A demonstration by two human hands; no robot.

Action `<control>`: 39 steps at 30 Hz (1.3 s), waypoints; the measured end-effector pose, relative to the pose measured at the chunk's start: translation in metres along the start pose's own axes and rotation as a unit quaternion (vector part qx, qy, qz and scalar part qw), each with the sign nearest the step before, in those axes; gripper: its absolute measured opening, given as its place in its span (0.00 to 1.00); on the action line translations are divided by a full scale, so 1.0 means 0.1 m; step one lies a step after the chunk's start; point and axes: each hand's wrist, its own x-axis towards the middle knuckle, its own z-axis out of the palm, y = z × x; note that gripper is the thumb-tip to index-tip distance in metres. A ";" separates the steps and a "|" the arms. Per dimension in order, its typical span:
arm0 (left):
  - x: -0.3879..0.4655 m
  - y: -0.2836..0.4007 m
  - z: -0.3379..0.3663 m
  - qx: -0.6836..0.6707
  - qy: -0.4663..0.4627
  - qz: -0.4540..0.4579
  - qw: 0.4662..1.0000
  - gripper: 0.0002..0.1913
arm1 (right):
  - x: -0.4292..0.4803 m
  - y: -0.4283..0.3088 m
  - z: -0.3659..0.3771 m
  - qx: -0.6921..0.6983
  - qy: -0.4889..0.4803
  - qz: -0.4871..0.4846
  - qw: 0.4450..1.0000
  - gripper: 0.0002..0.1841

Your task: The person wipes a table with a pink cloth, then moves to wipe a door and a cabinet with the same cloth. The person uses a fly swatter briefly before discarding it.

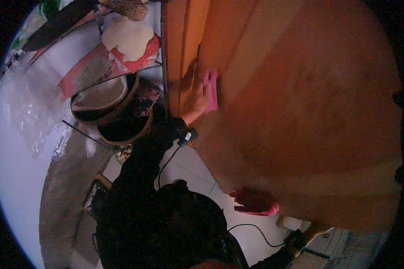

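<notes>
My left hand [203,101] presses a folded pink cloth [212,90] against a brown wooden door [306,101], close to the door's edge and the orange-brown frame [176,43]. Part of the cloth hangs below the fingers. At the lower right, my right hand [314,232] is at the door's other edge. Its fingers are dim and partly hidden there, so its grip cannot be made out. Black devices with thin cables sit at both wrists, the left one [188,136] bearing a white patch.
A metal-framed rack [165,60] at left holds a red-and-cream bundle [131,40] and round dark containers [101,97]. Clear plastic bags [33,111] hang by the pale wall. On the white tiled floor [188,168], a pink item of footwear [257,203] shows beneath the door.
</notes>
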 end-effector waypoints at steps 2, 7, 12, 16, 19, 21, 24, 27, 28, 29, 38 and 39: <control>0.32 0.40 -0.16 0.077 -0.032 0.019 0.996 0.24 | -0.01 -0.01 0.03 0.001 0.003 0.002 1.000 0.34; 1.33 1.70 -0.18 0.104 0.074 0.373 0.919 0.20 | -0.08 -0.05 0.14 0.008 0.019 0.001 1.000 0.34; 2.25 2.90 -0.06 0.277 0.202 0.582 0.737 0.25 | -0.16 -0.08 0.18 -0.004 0.029 0.006 1.000 0.34; 2.96 3.45 0.02 0.419 0.327 0.460 0.711 0.22 | -0.22 -0.12 0.12 -0.015 0.038 0.007 0.999 0.34; 3.21 3.37 0.04 0.481 0.371 0.422 0.673 0.22 | -0.27 -0.14 0.06 -0.023 0.044 0.006 0.999 0.34; 3.24 3.21 0.06 0.504 0.384 0.420 0.649 0.23 | -0.30 -0.15 0.02 -0.028 0.045 0.009 0.999 0.34; 3.10 2.89 0.05 0.541 0.367 0.411 0.636 0.24 | -0.34 -0.16 -0.03 -0.033 0.043 0.011 0.998 0.33; 2.84 2.62 0.03 0.557 0.356 0.415 0.625 0.26 | -0.36 -0.16 -0.07 -0.031 0.044 0.012 0.998 0.33; 2.75 2.57 0.02 0.548 0.343 0.419 0.638 0.26 | -0.37 -0.16 -0.07 -0.028 0.044 0.011 0.999 0.33; 2.67 2.51 0.02 0.540 0.331 0.422 0.649 0.26 | -0.36 -0.16 -0.07 -0.025 0.043 0.009 0.999 0.33; 2.13 1.97 -0.16 0.628 0.232 0.394 0.630 0.23 | -0.29 -0.20 -0.04 -0.018 0.020 -0.002 1.000 0.33; 2.07 1.90 -0.18 0.635 0.219 0.391 0.630 0.23 | -0.28 -0.21 -0.04 -0.018 0.017 -0.002 1.000 0.33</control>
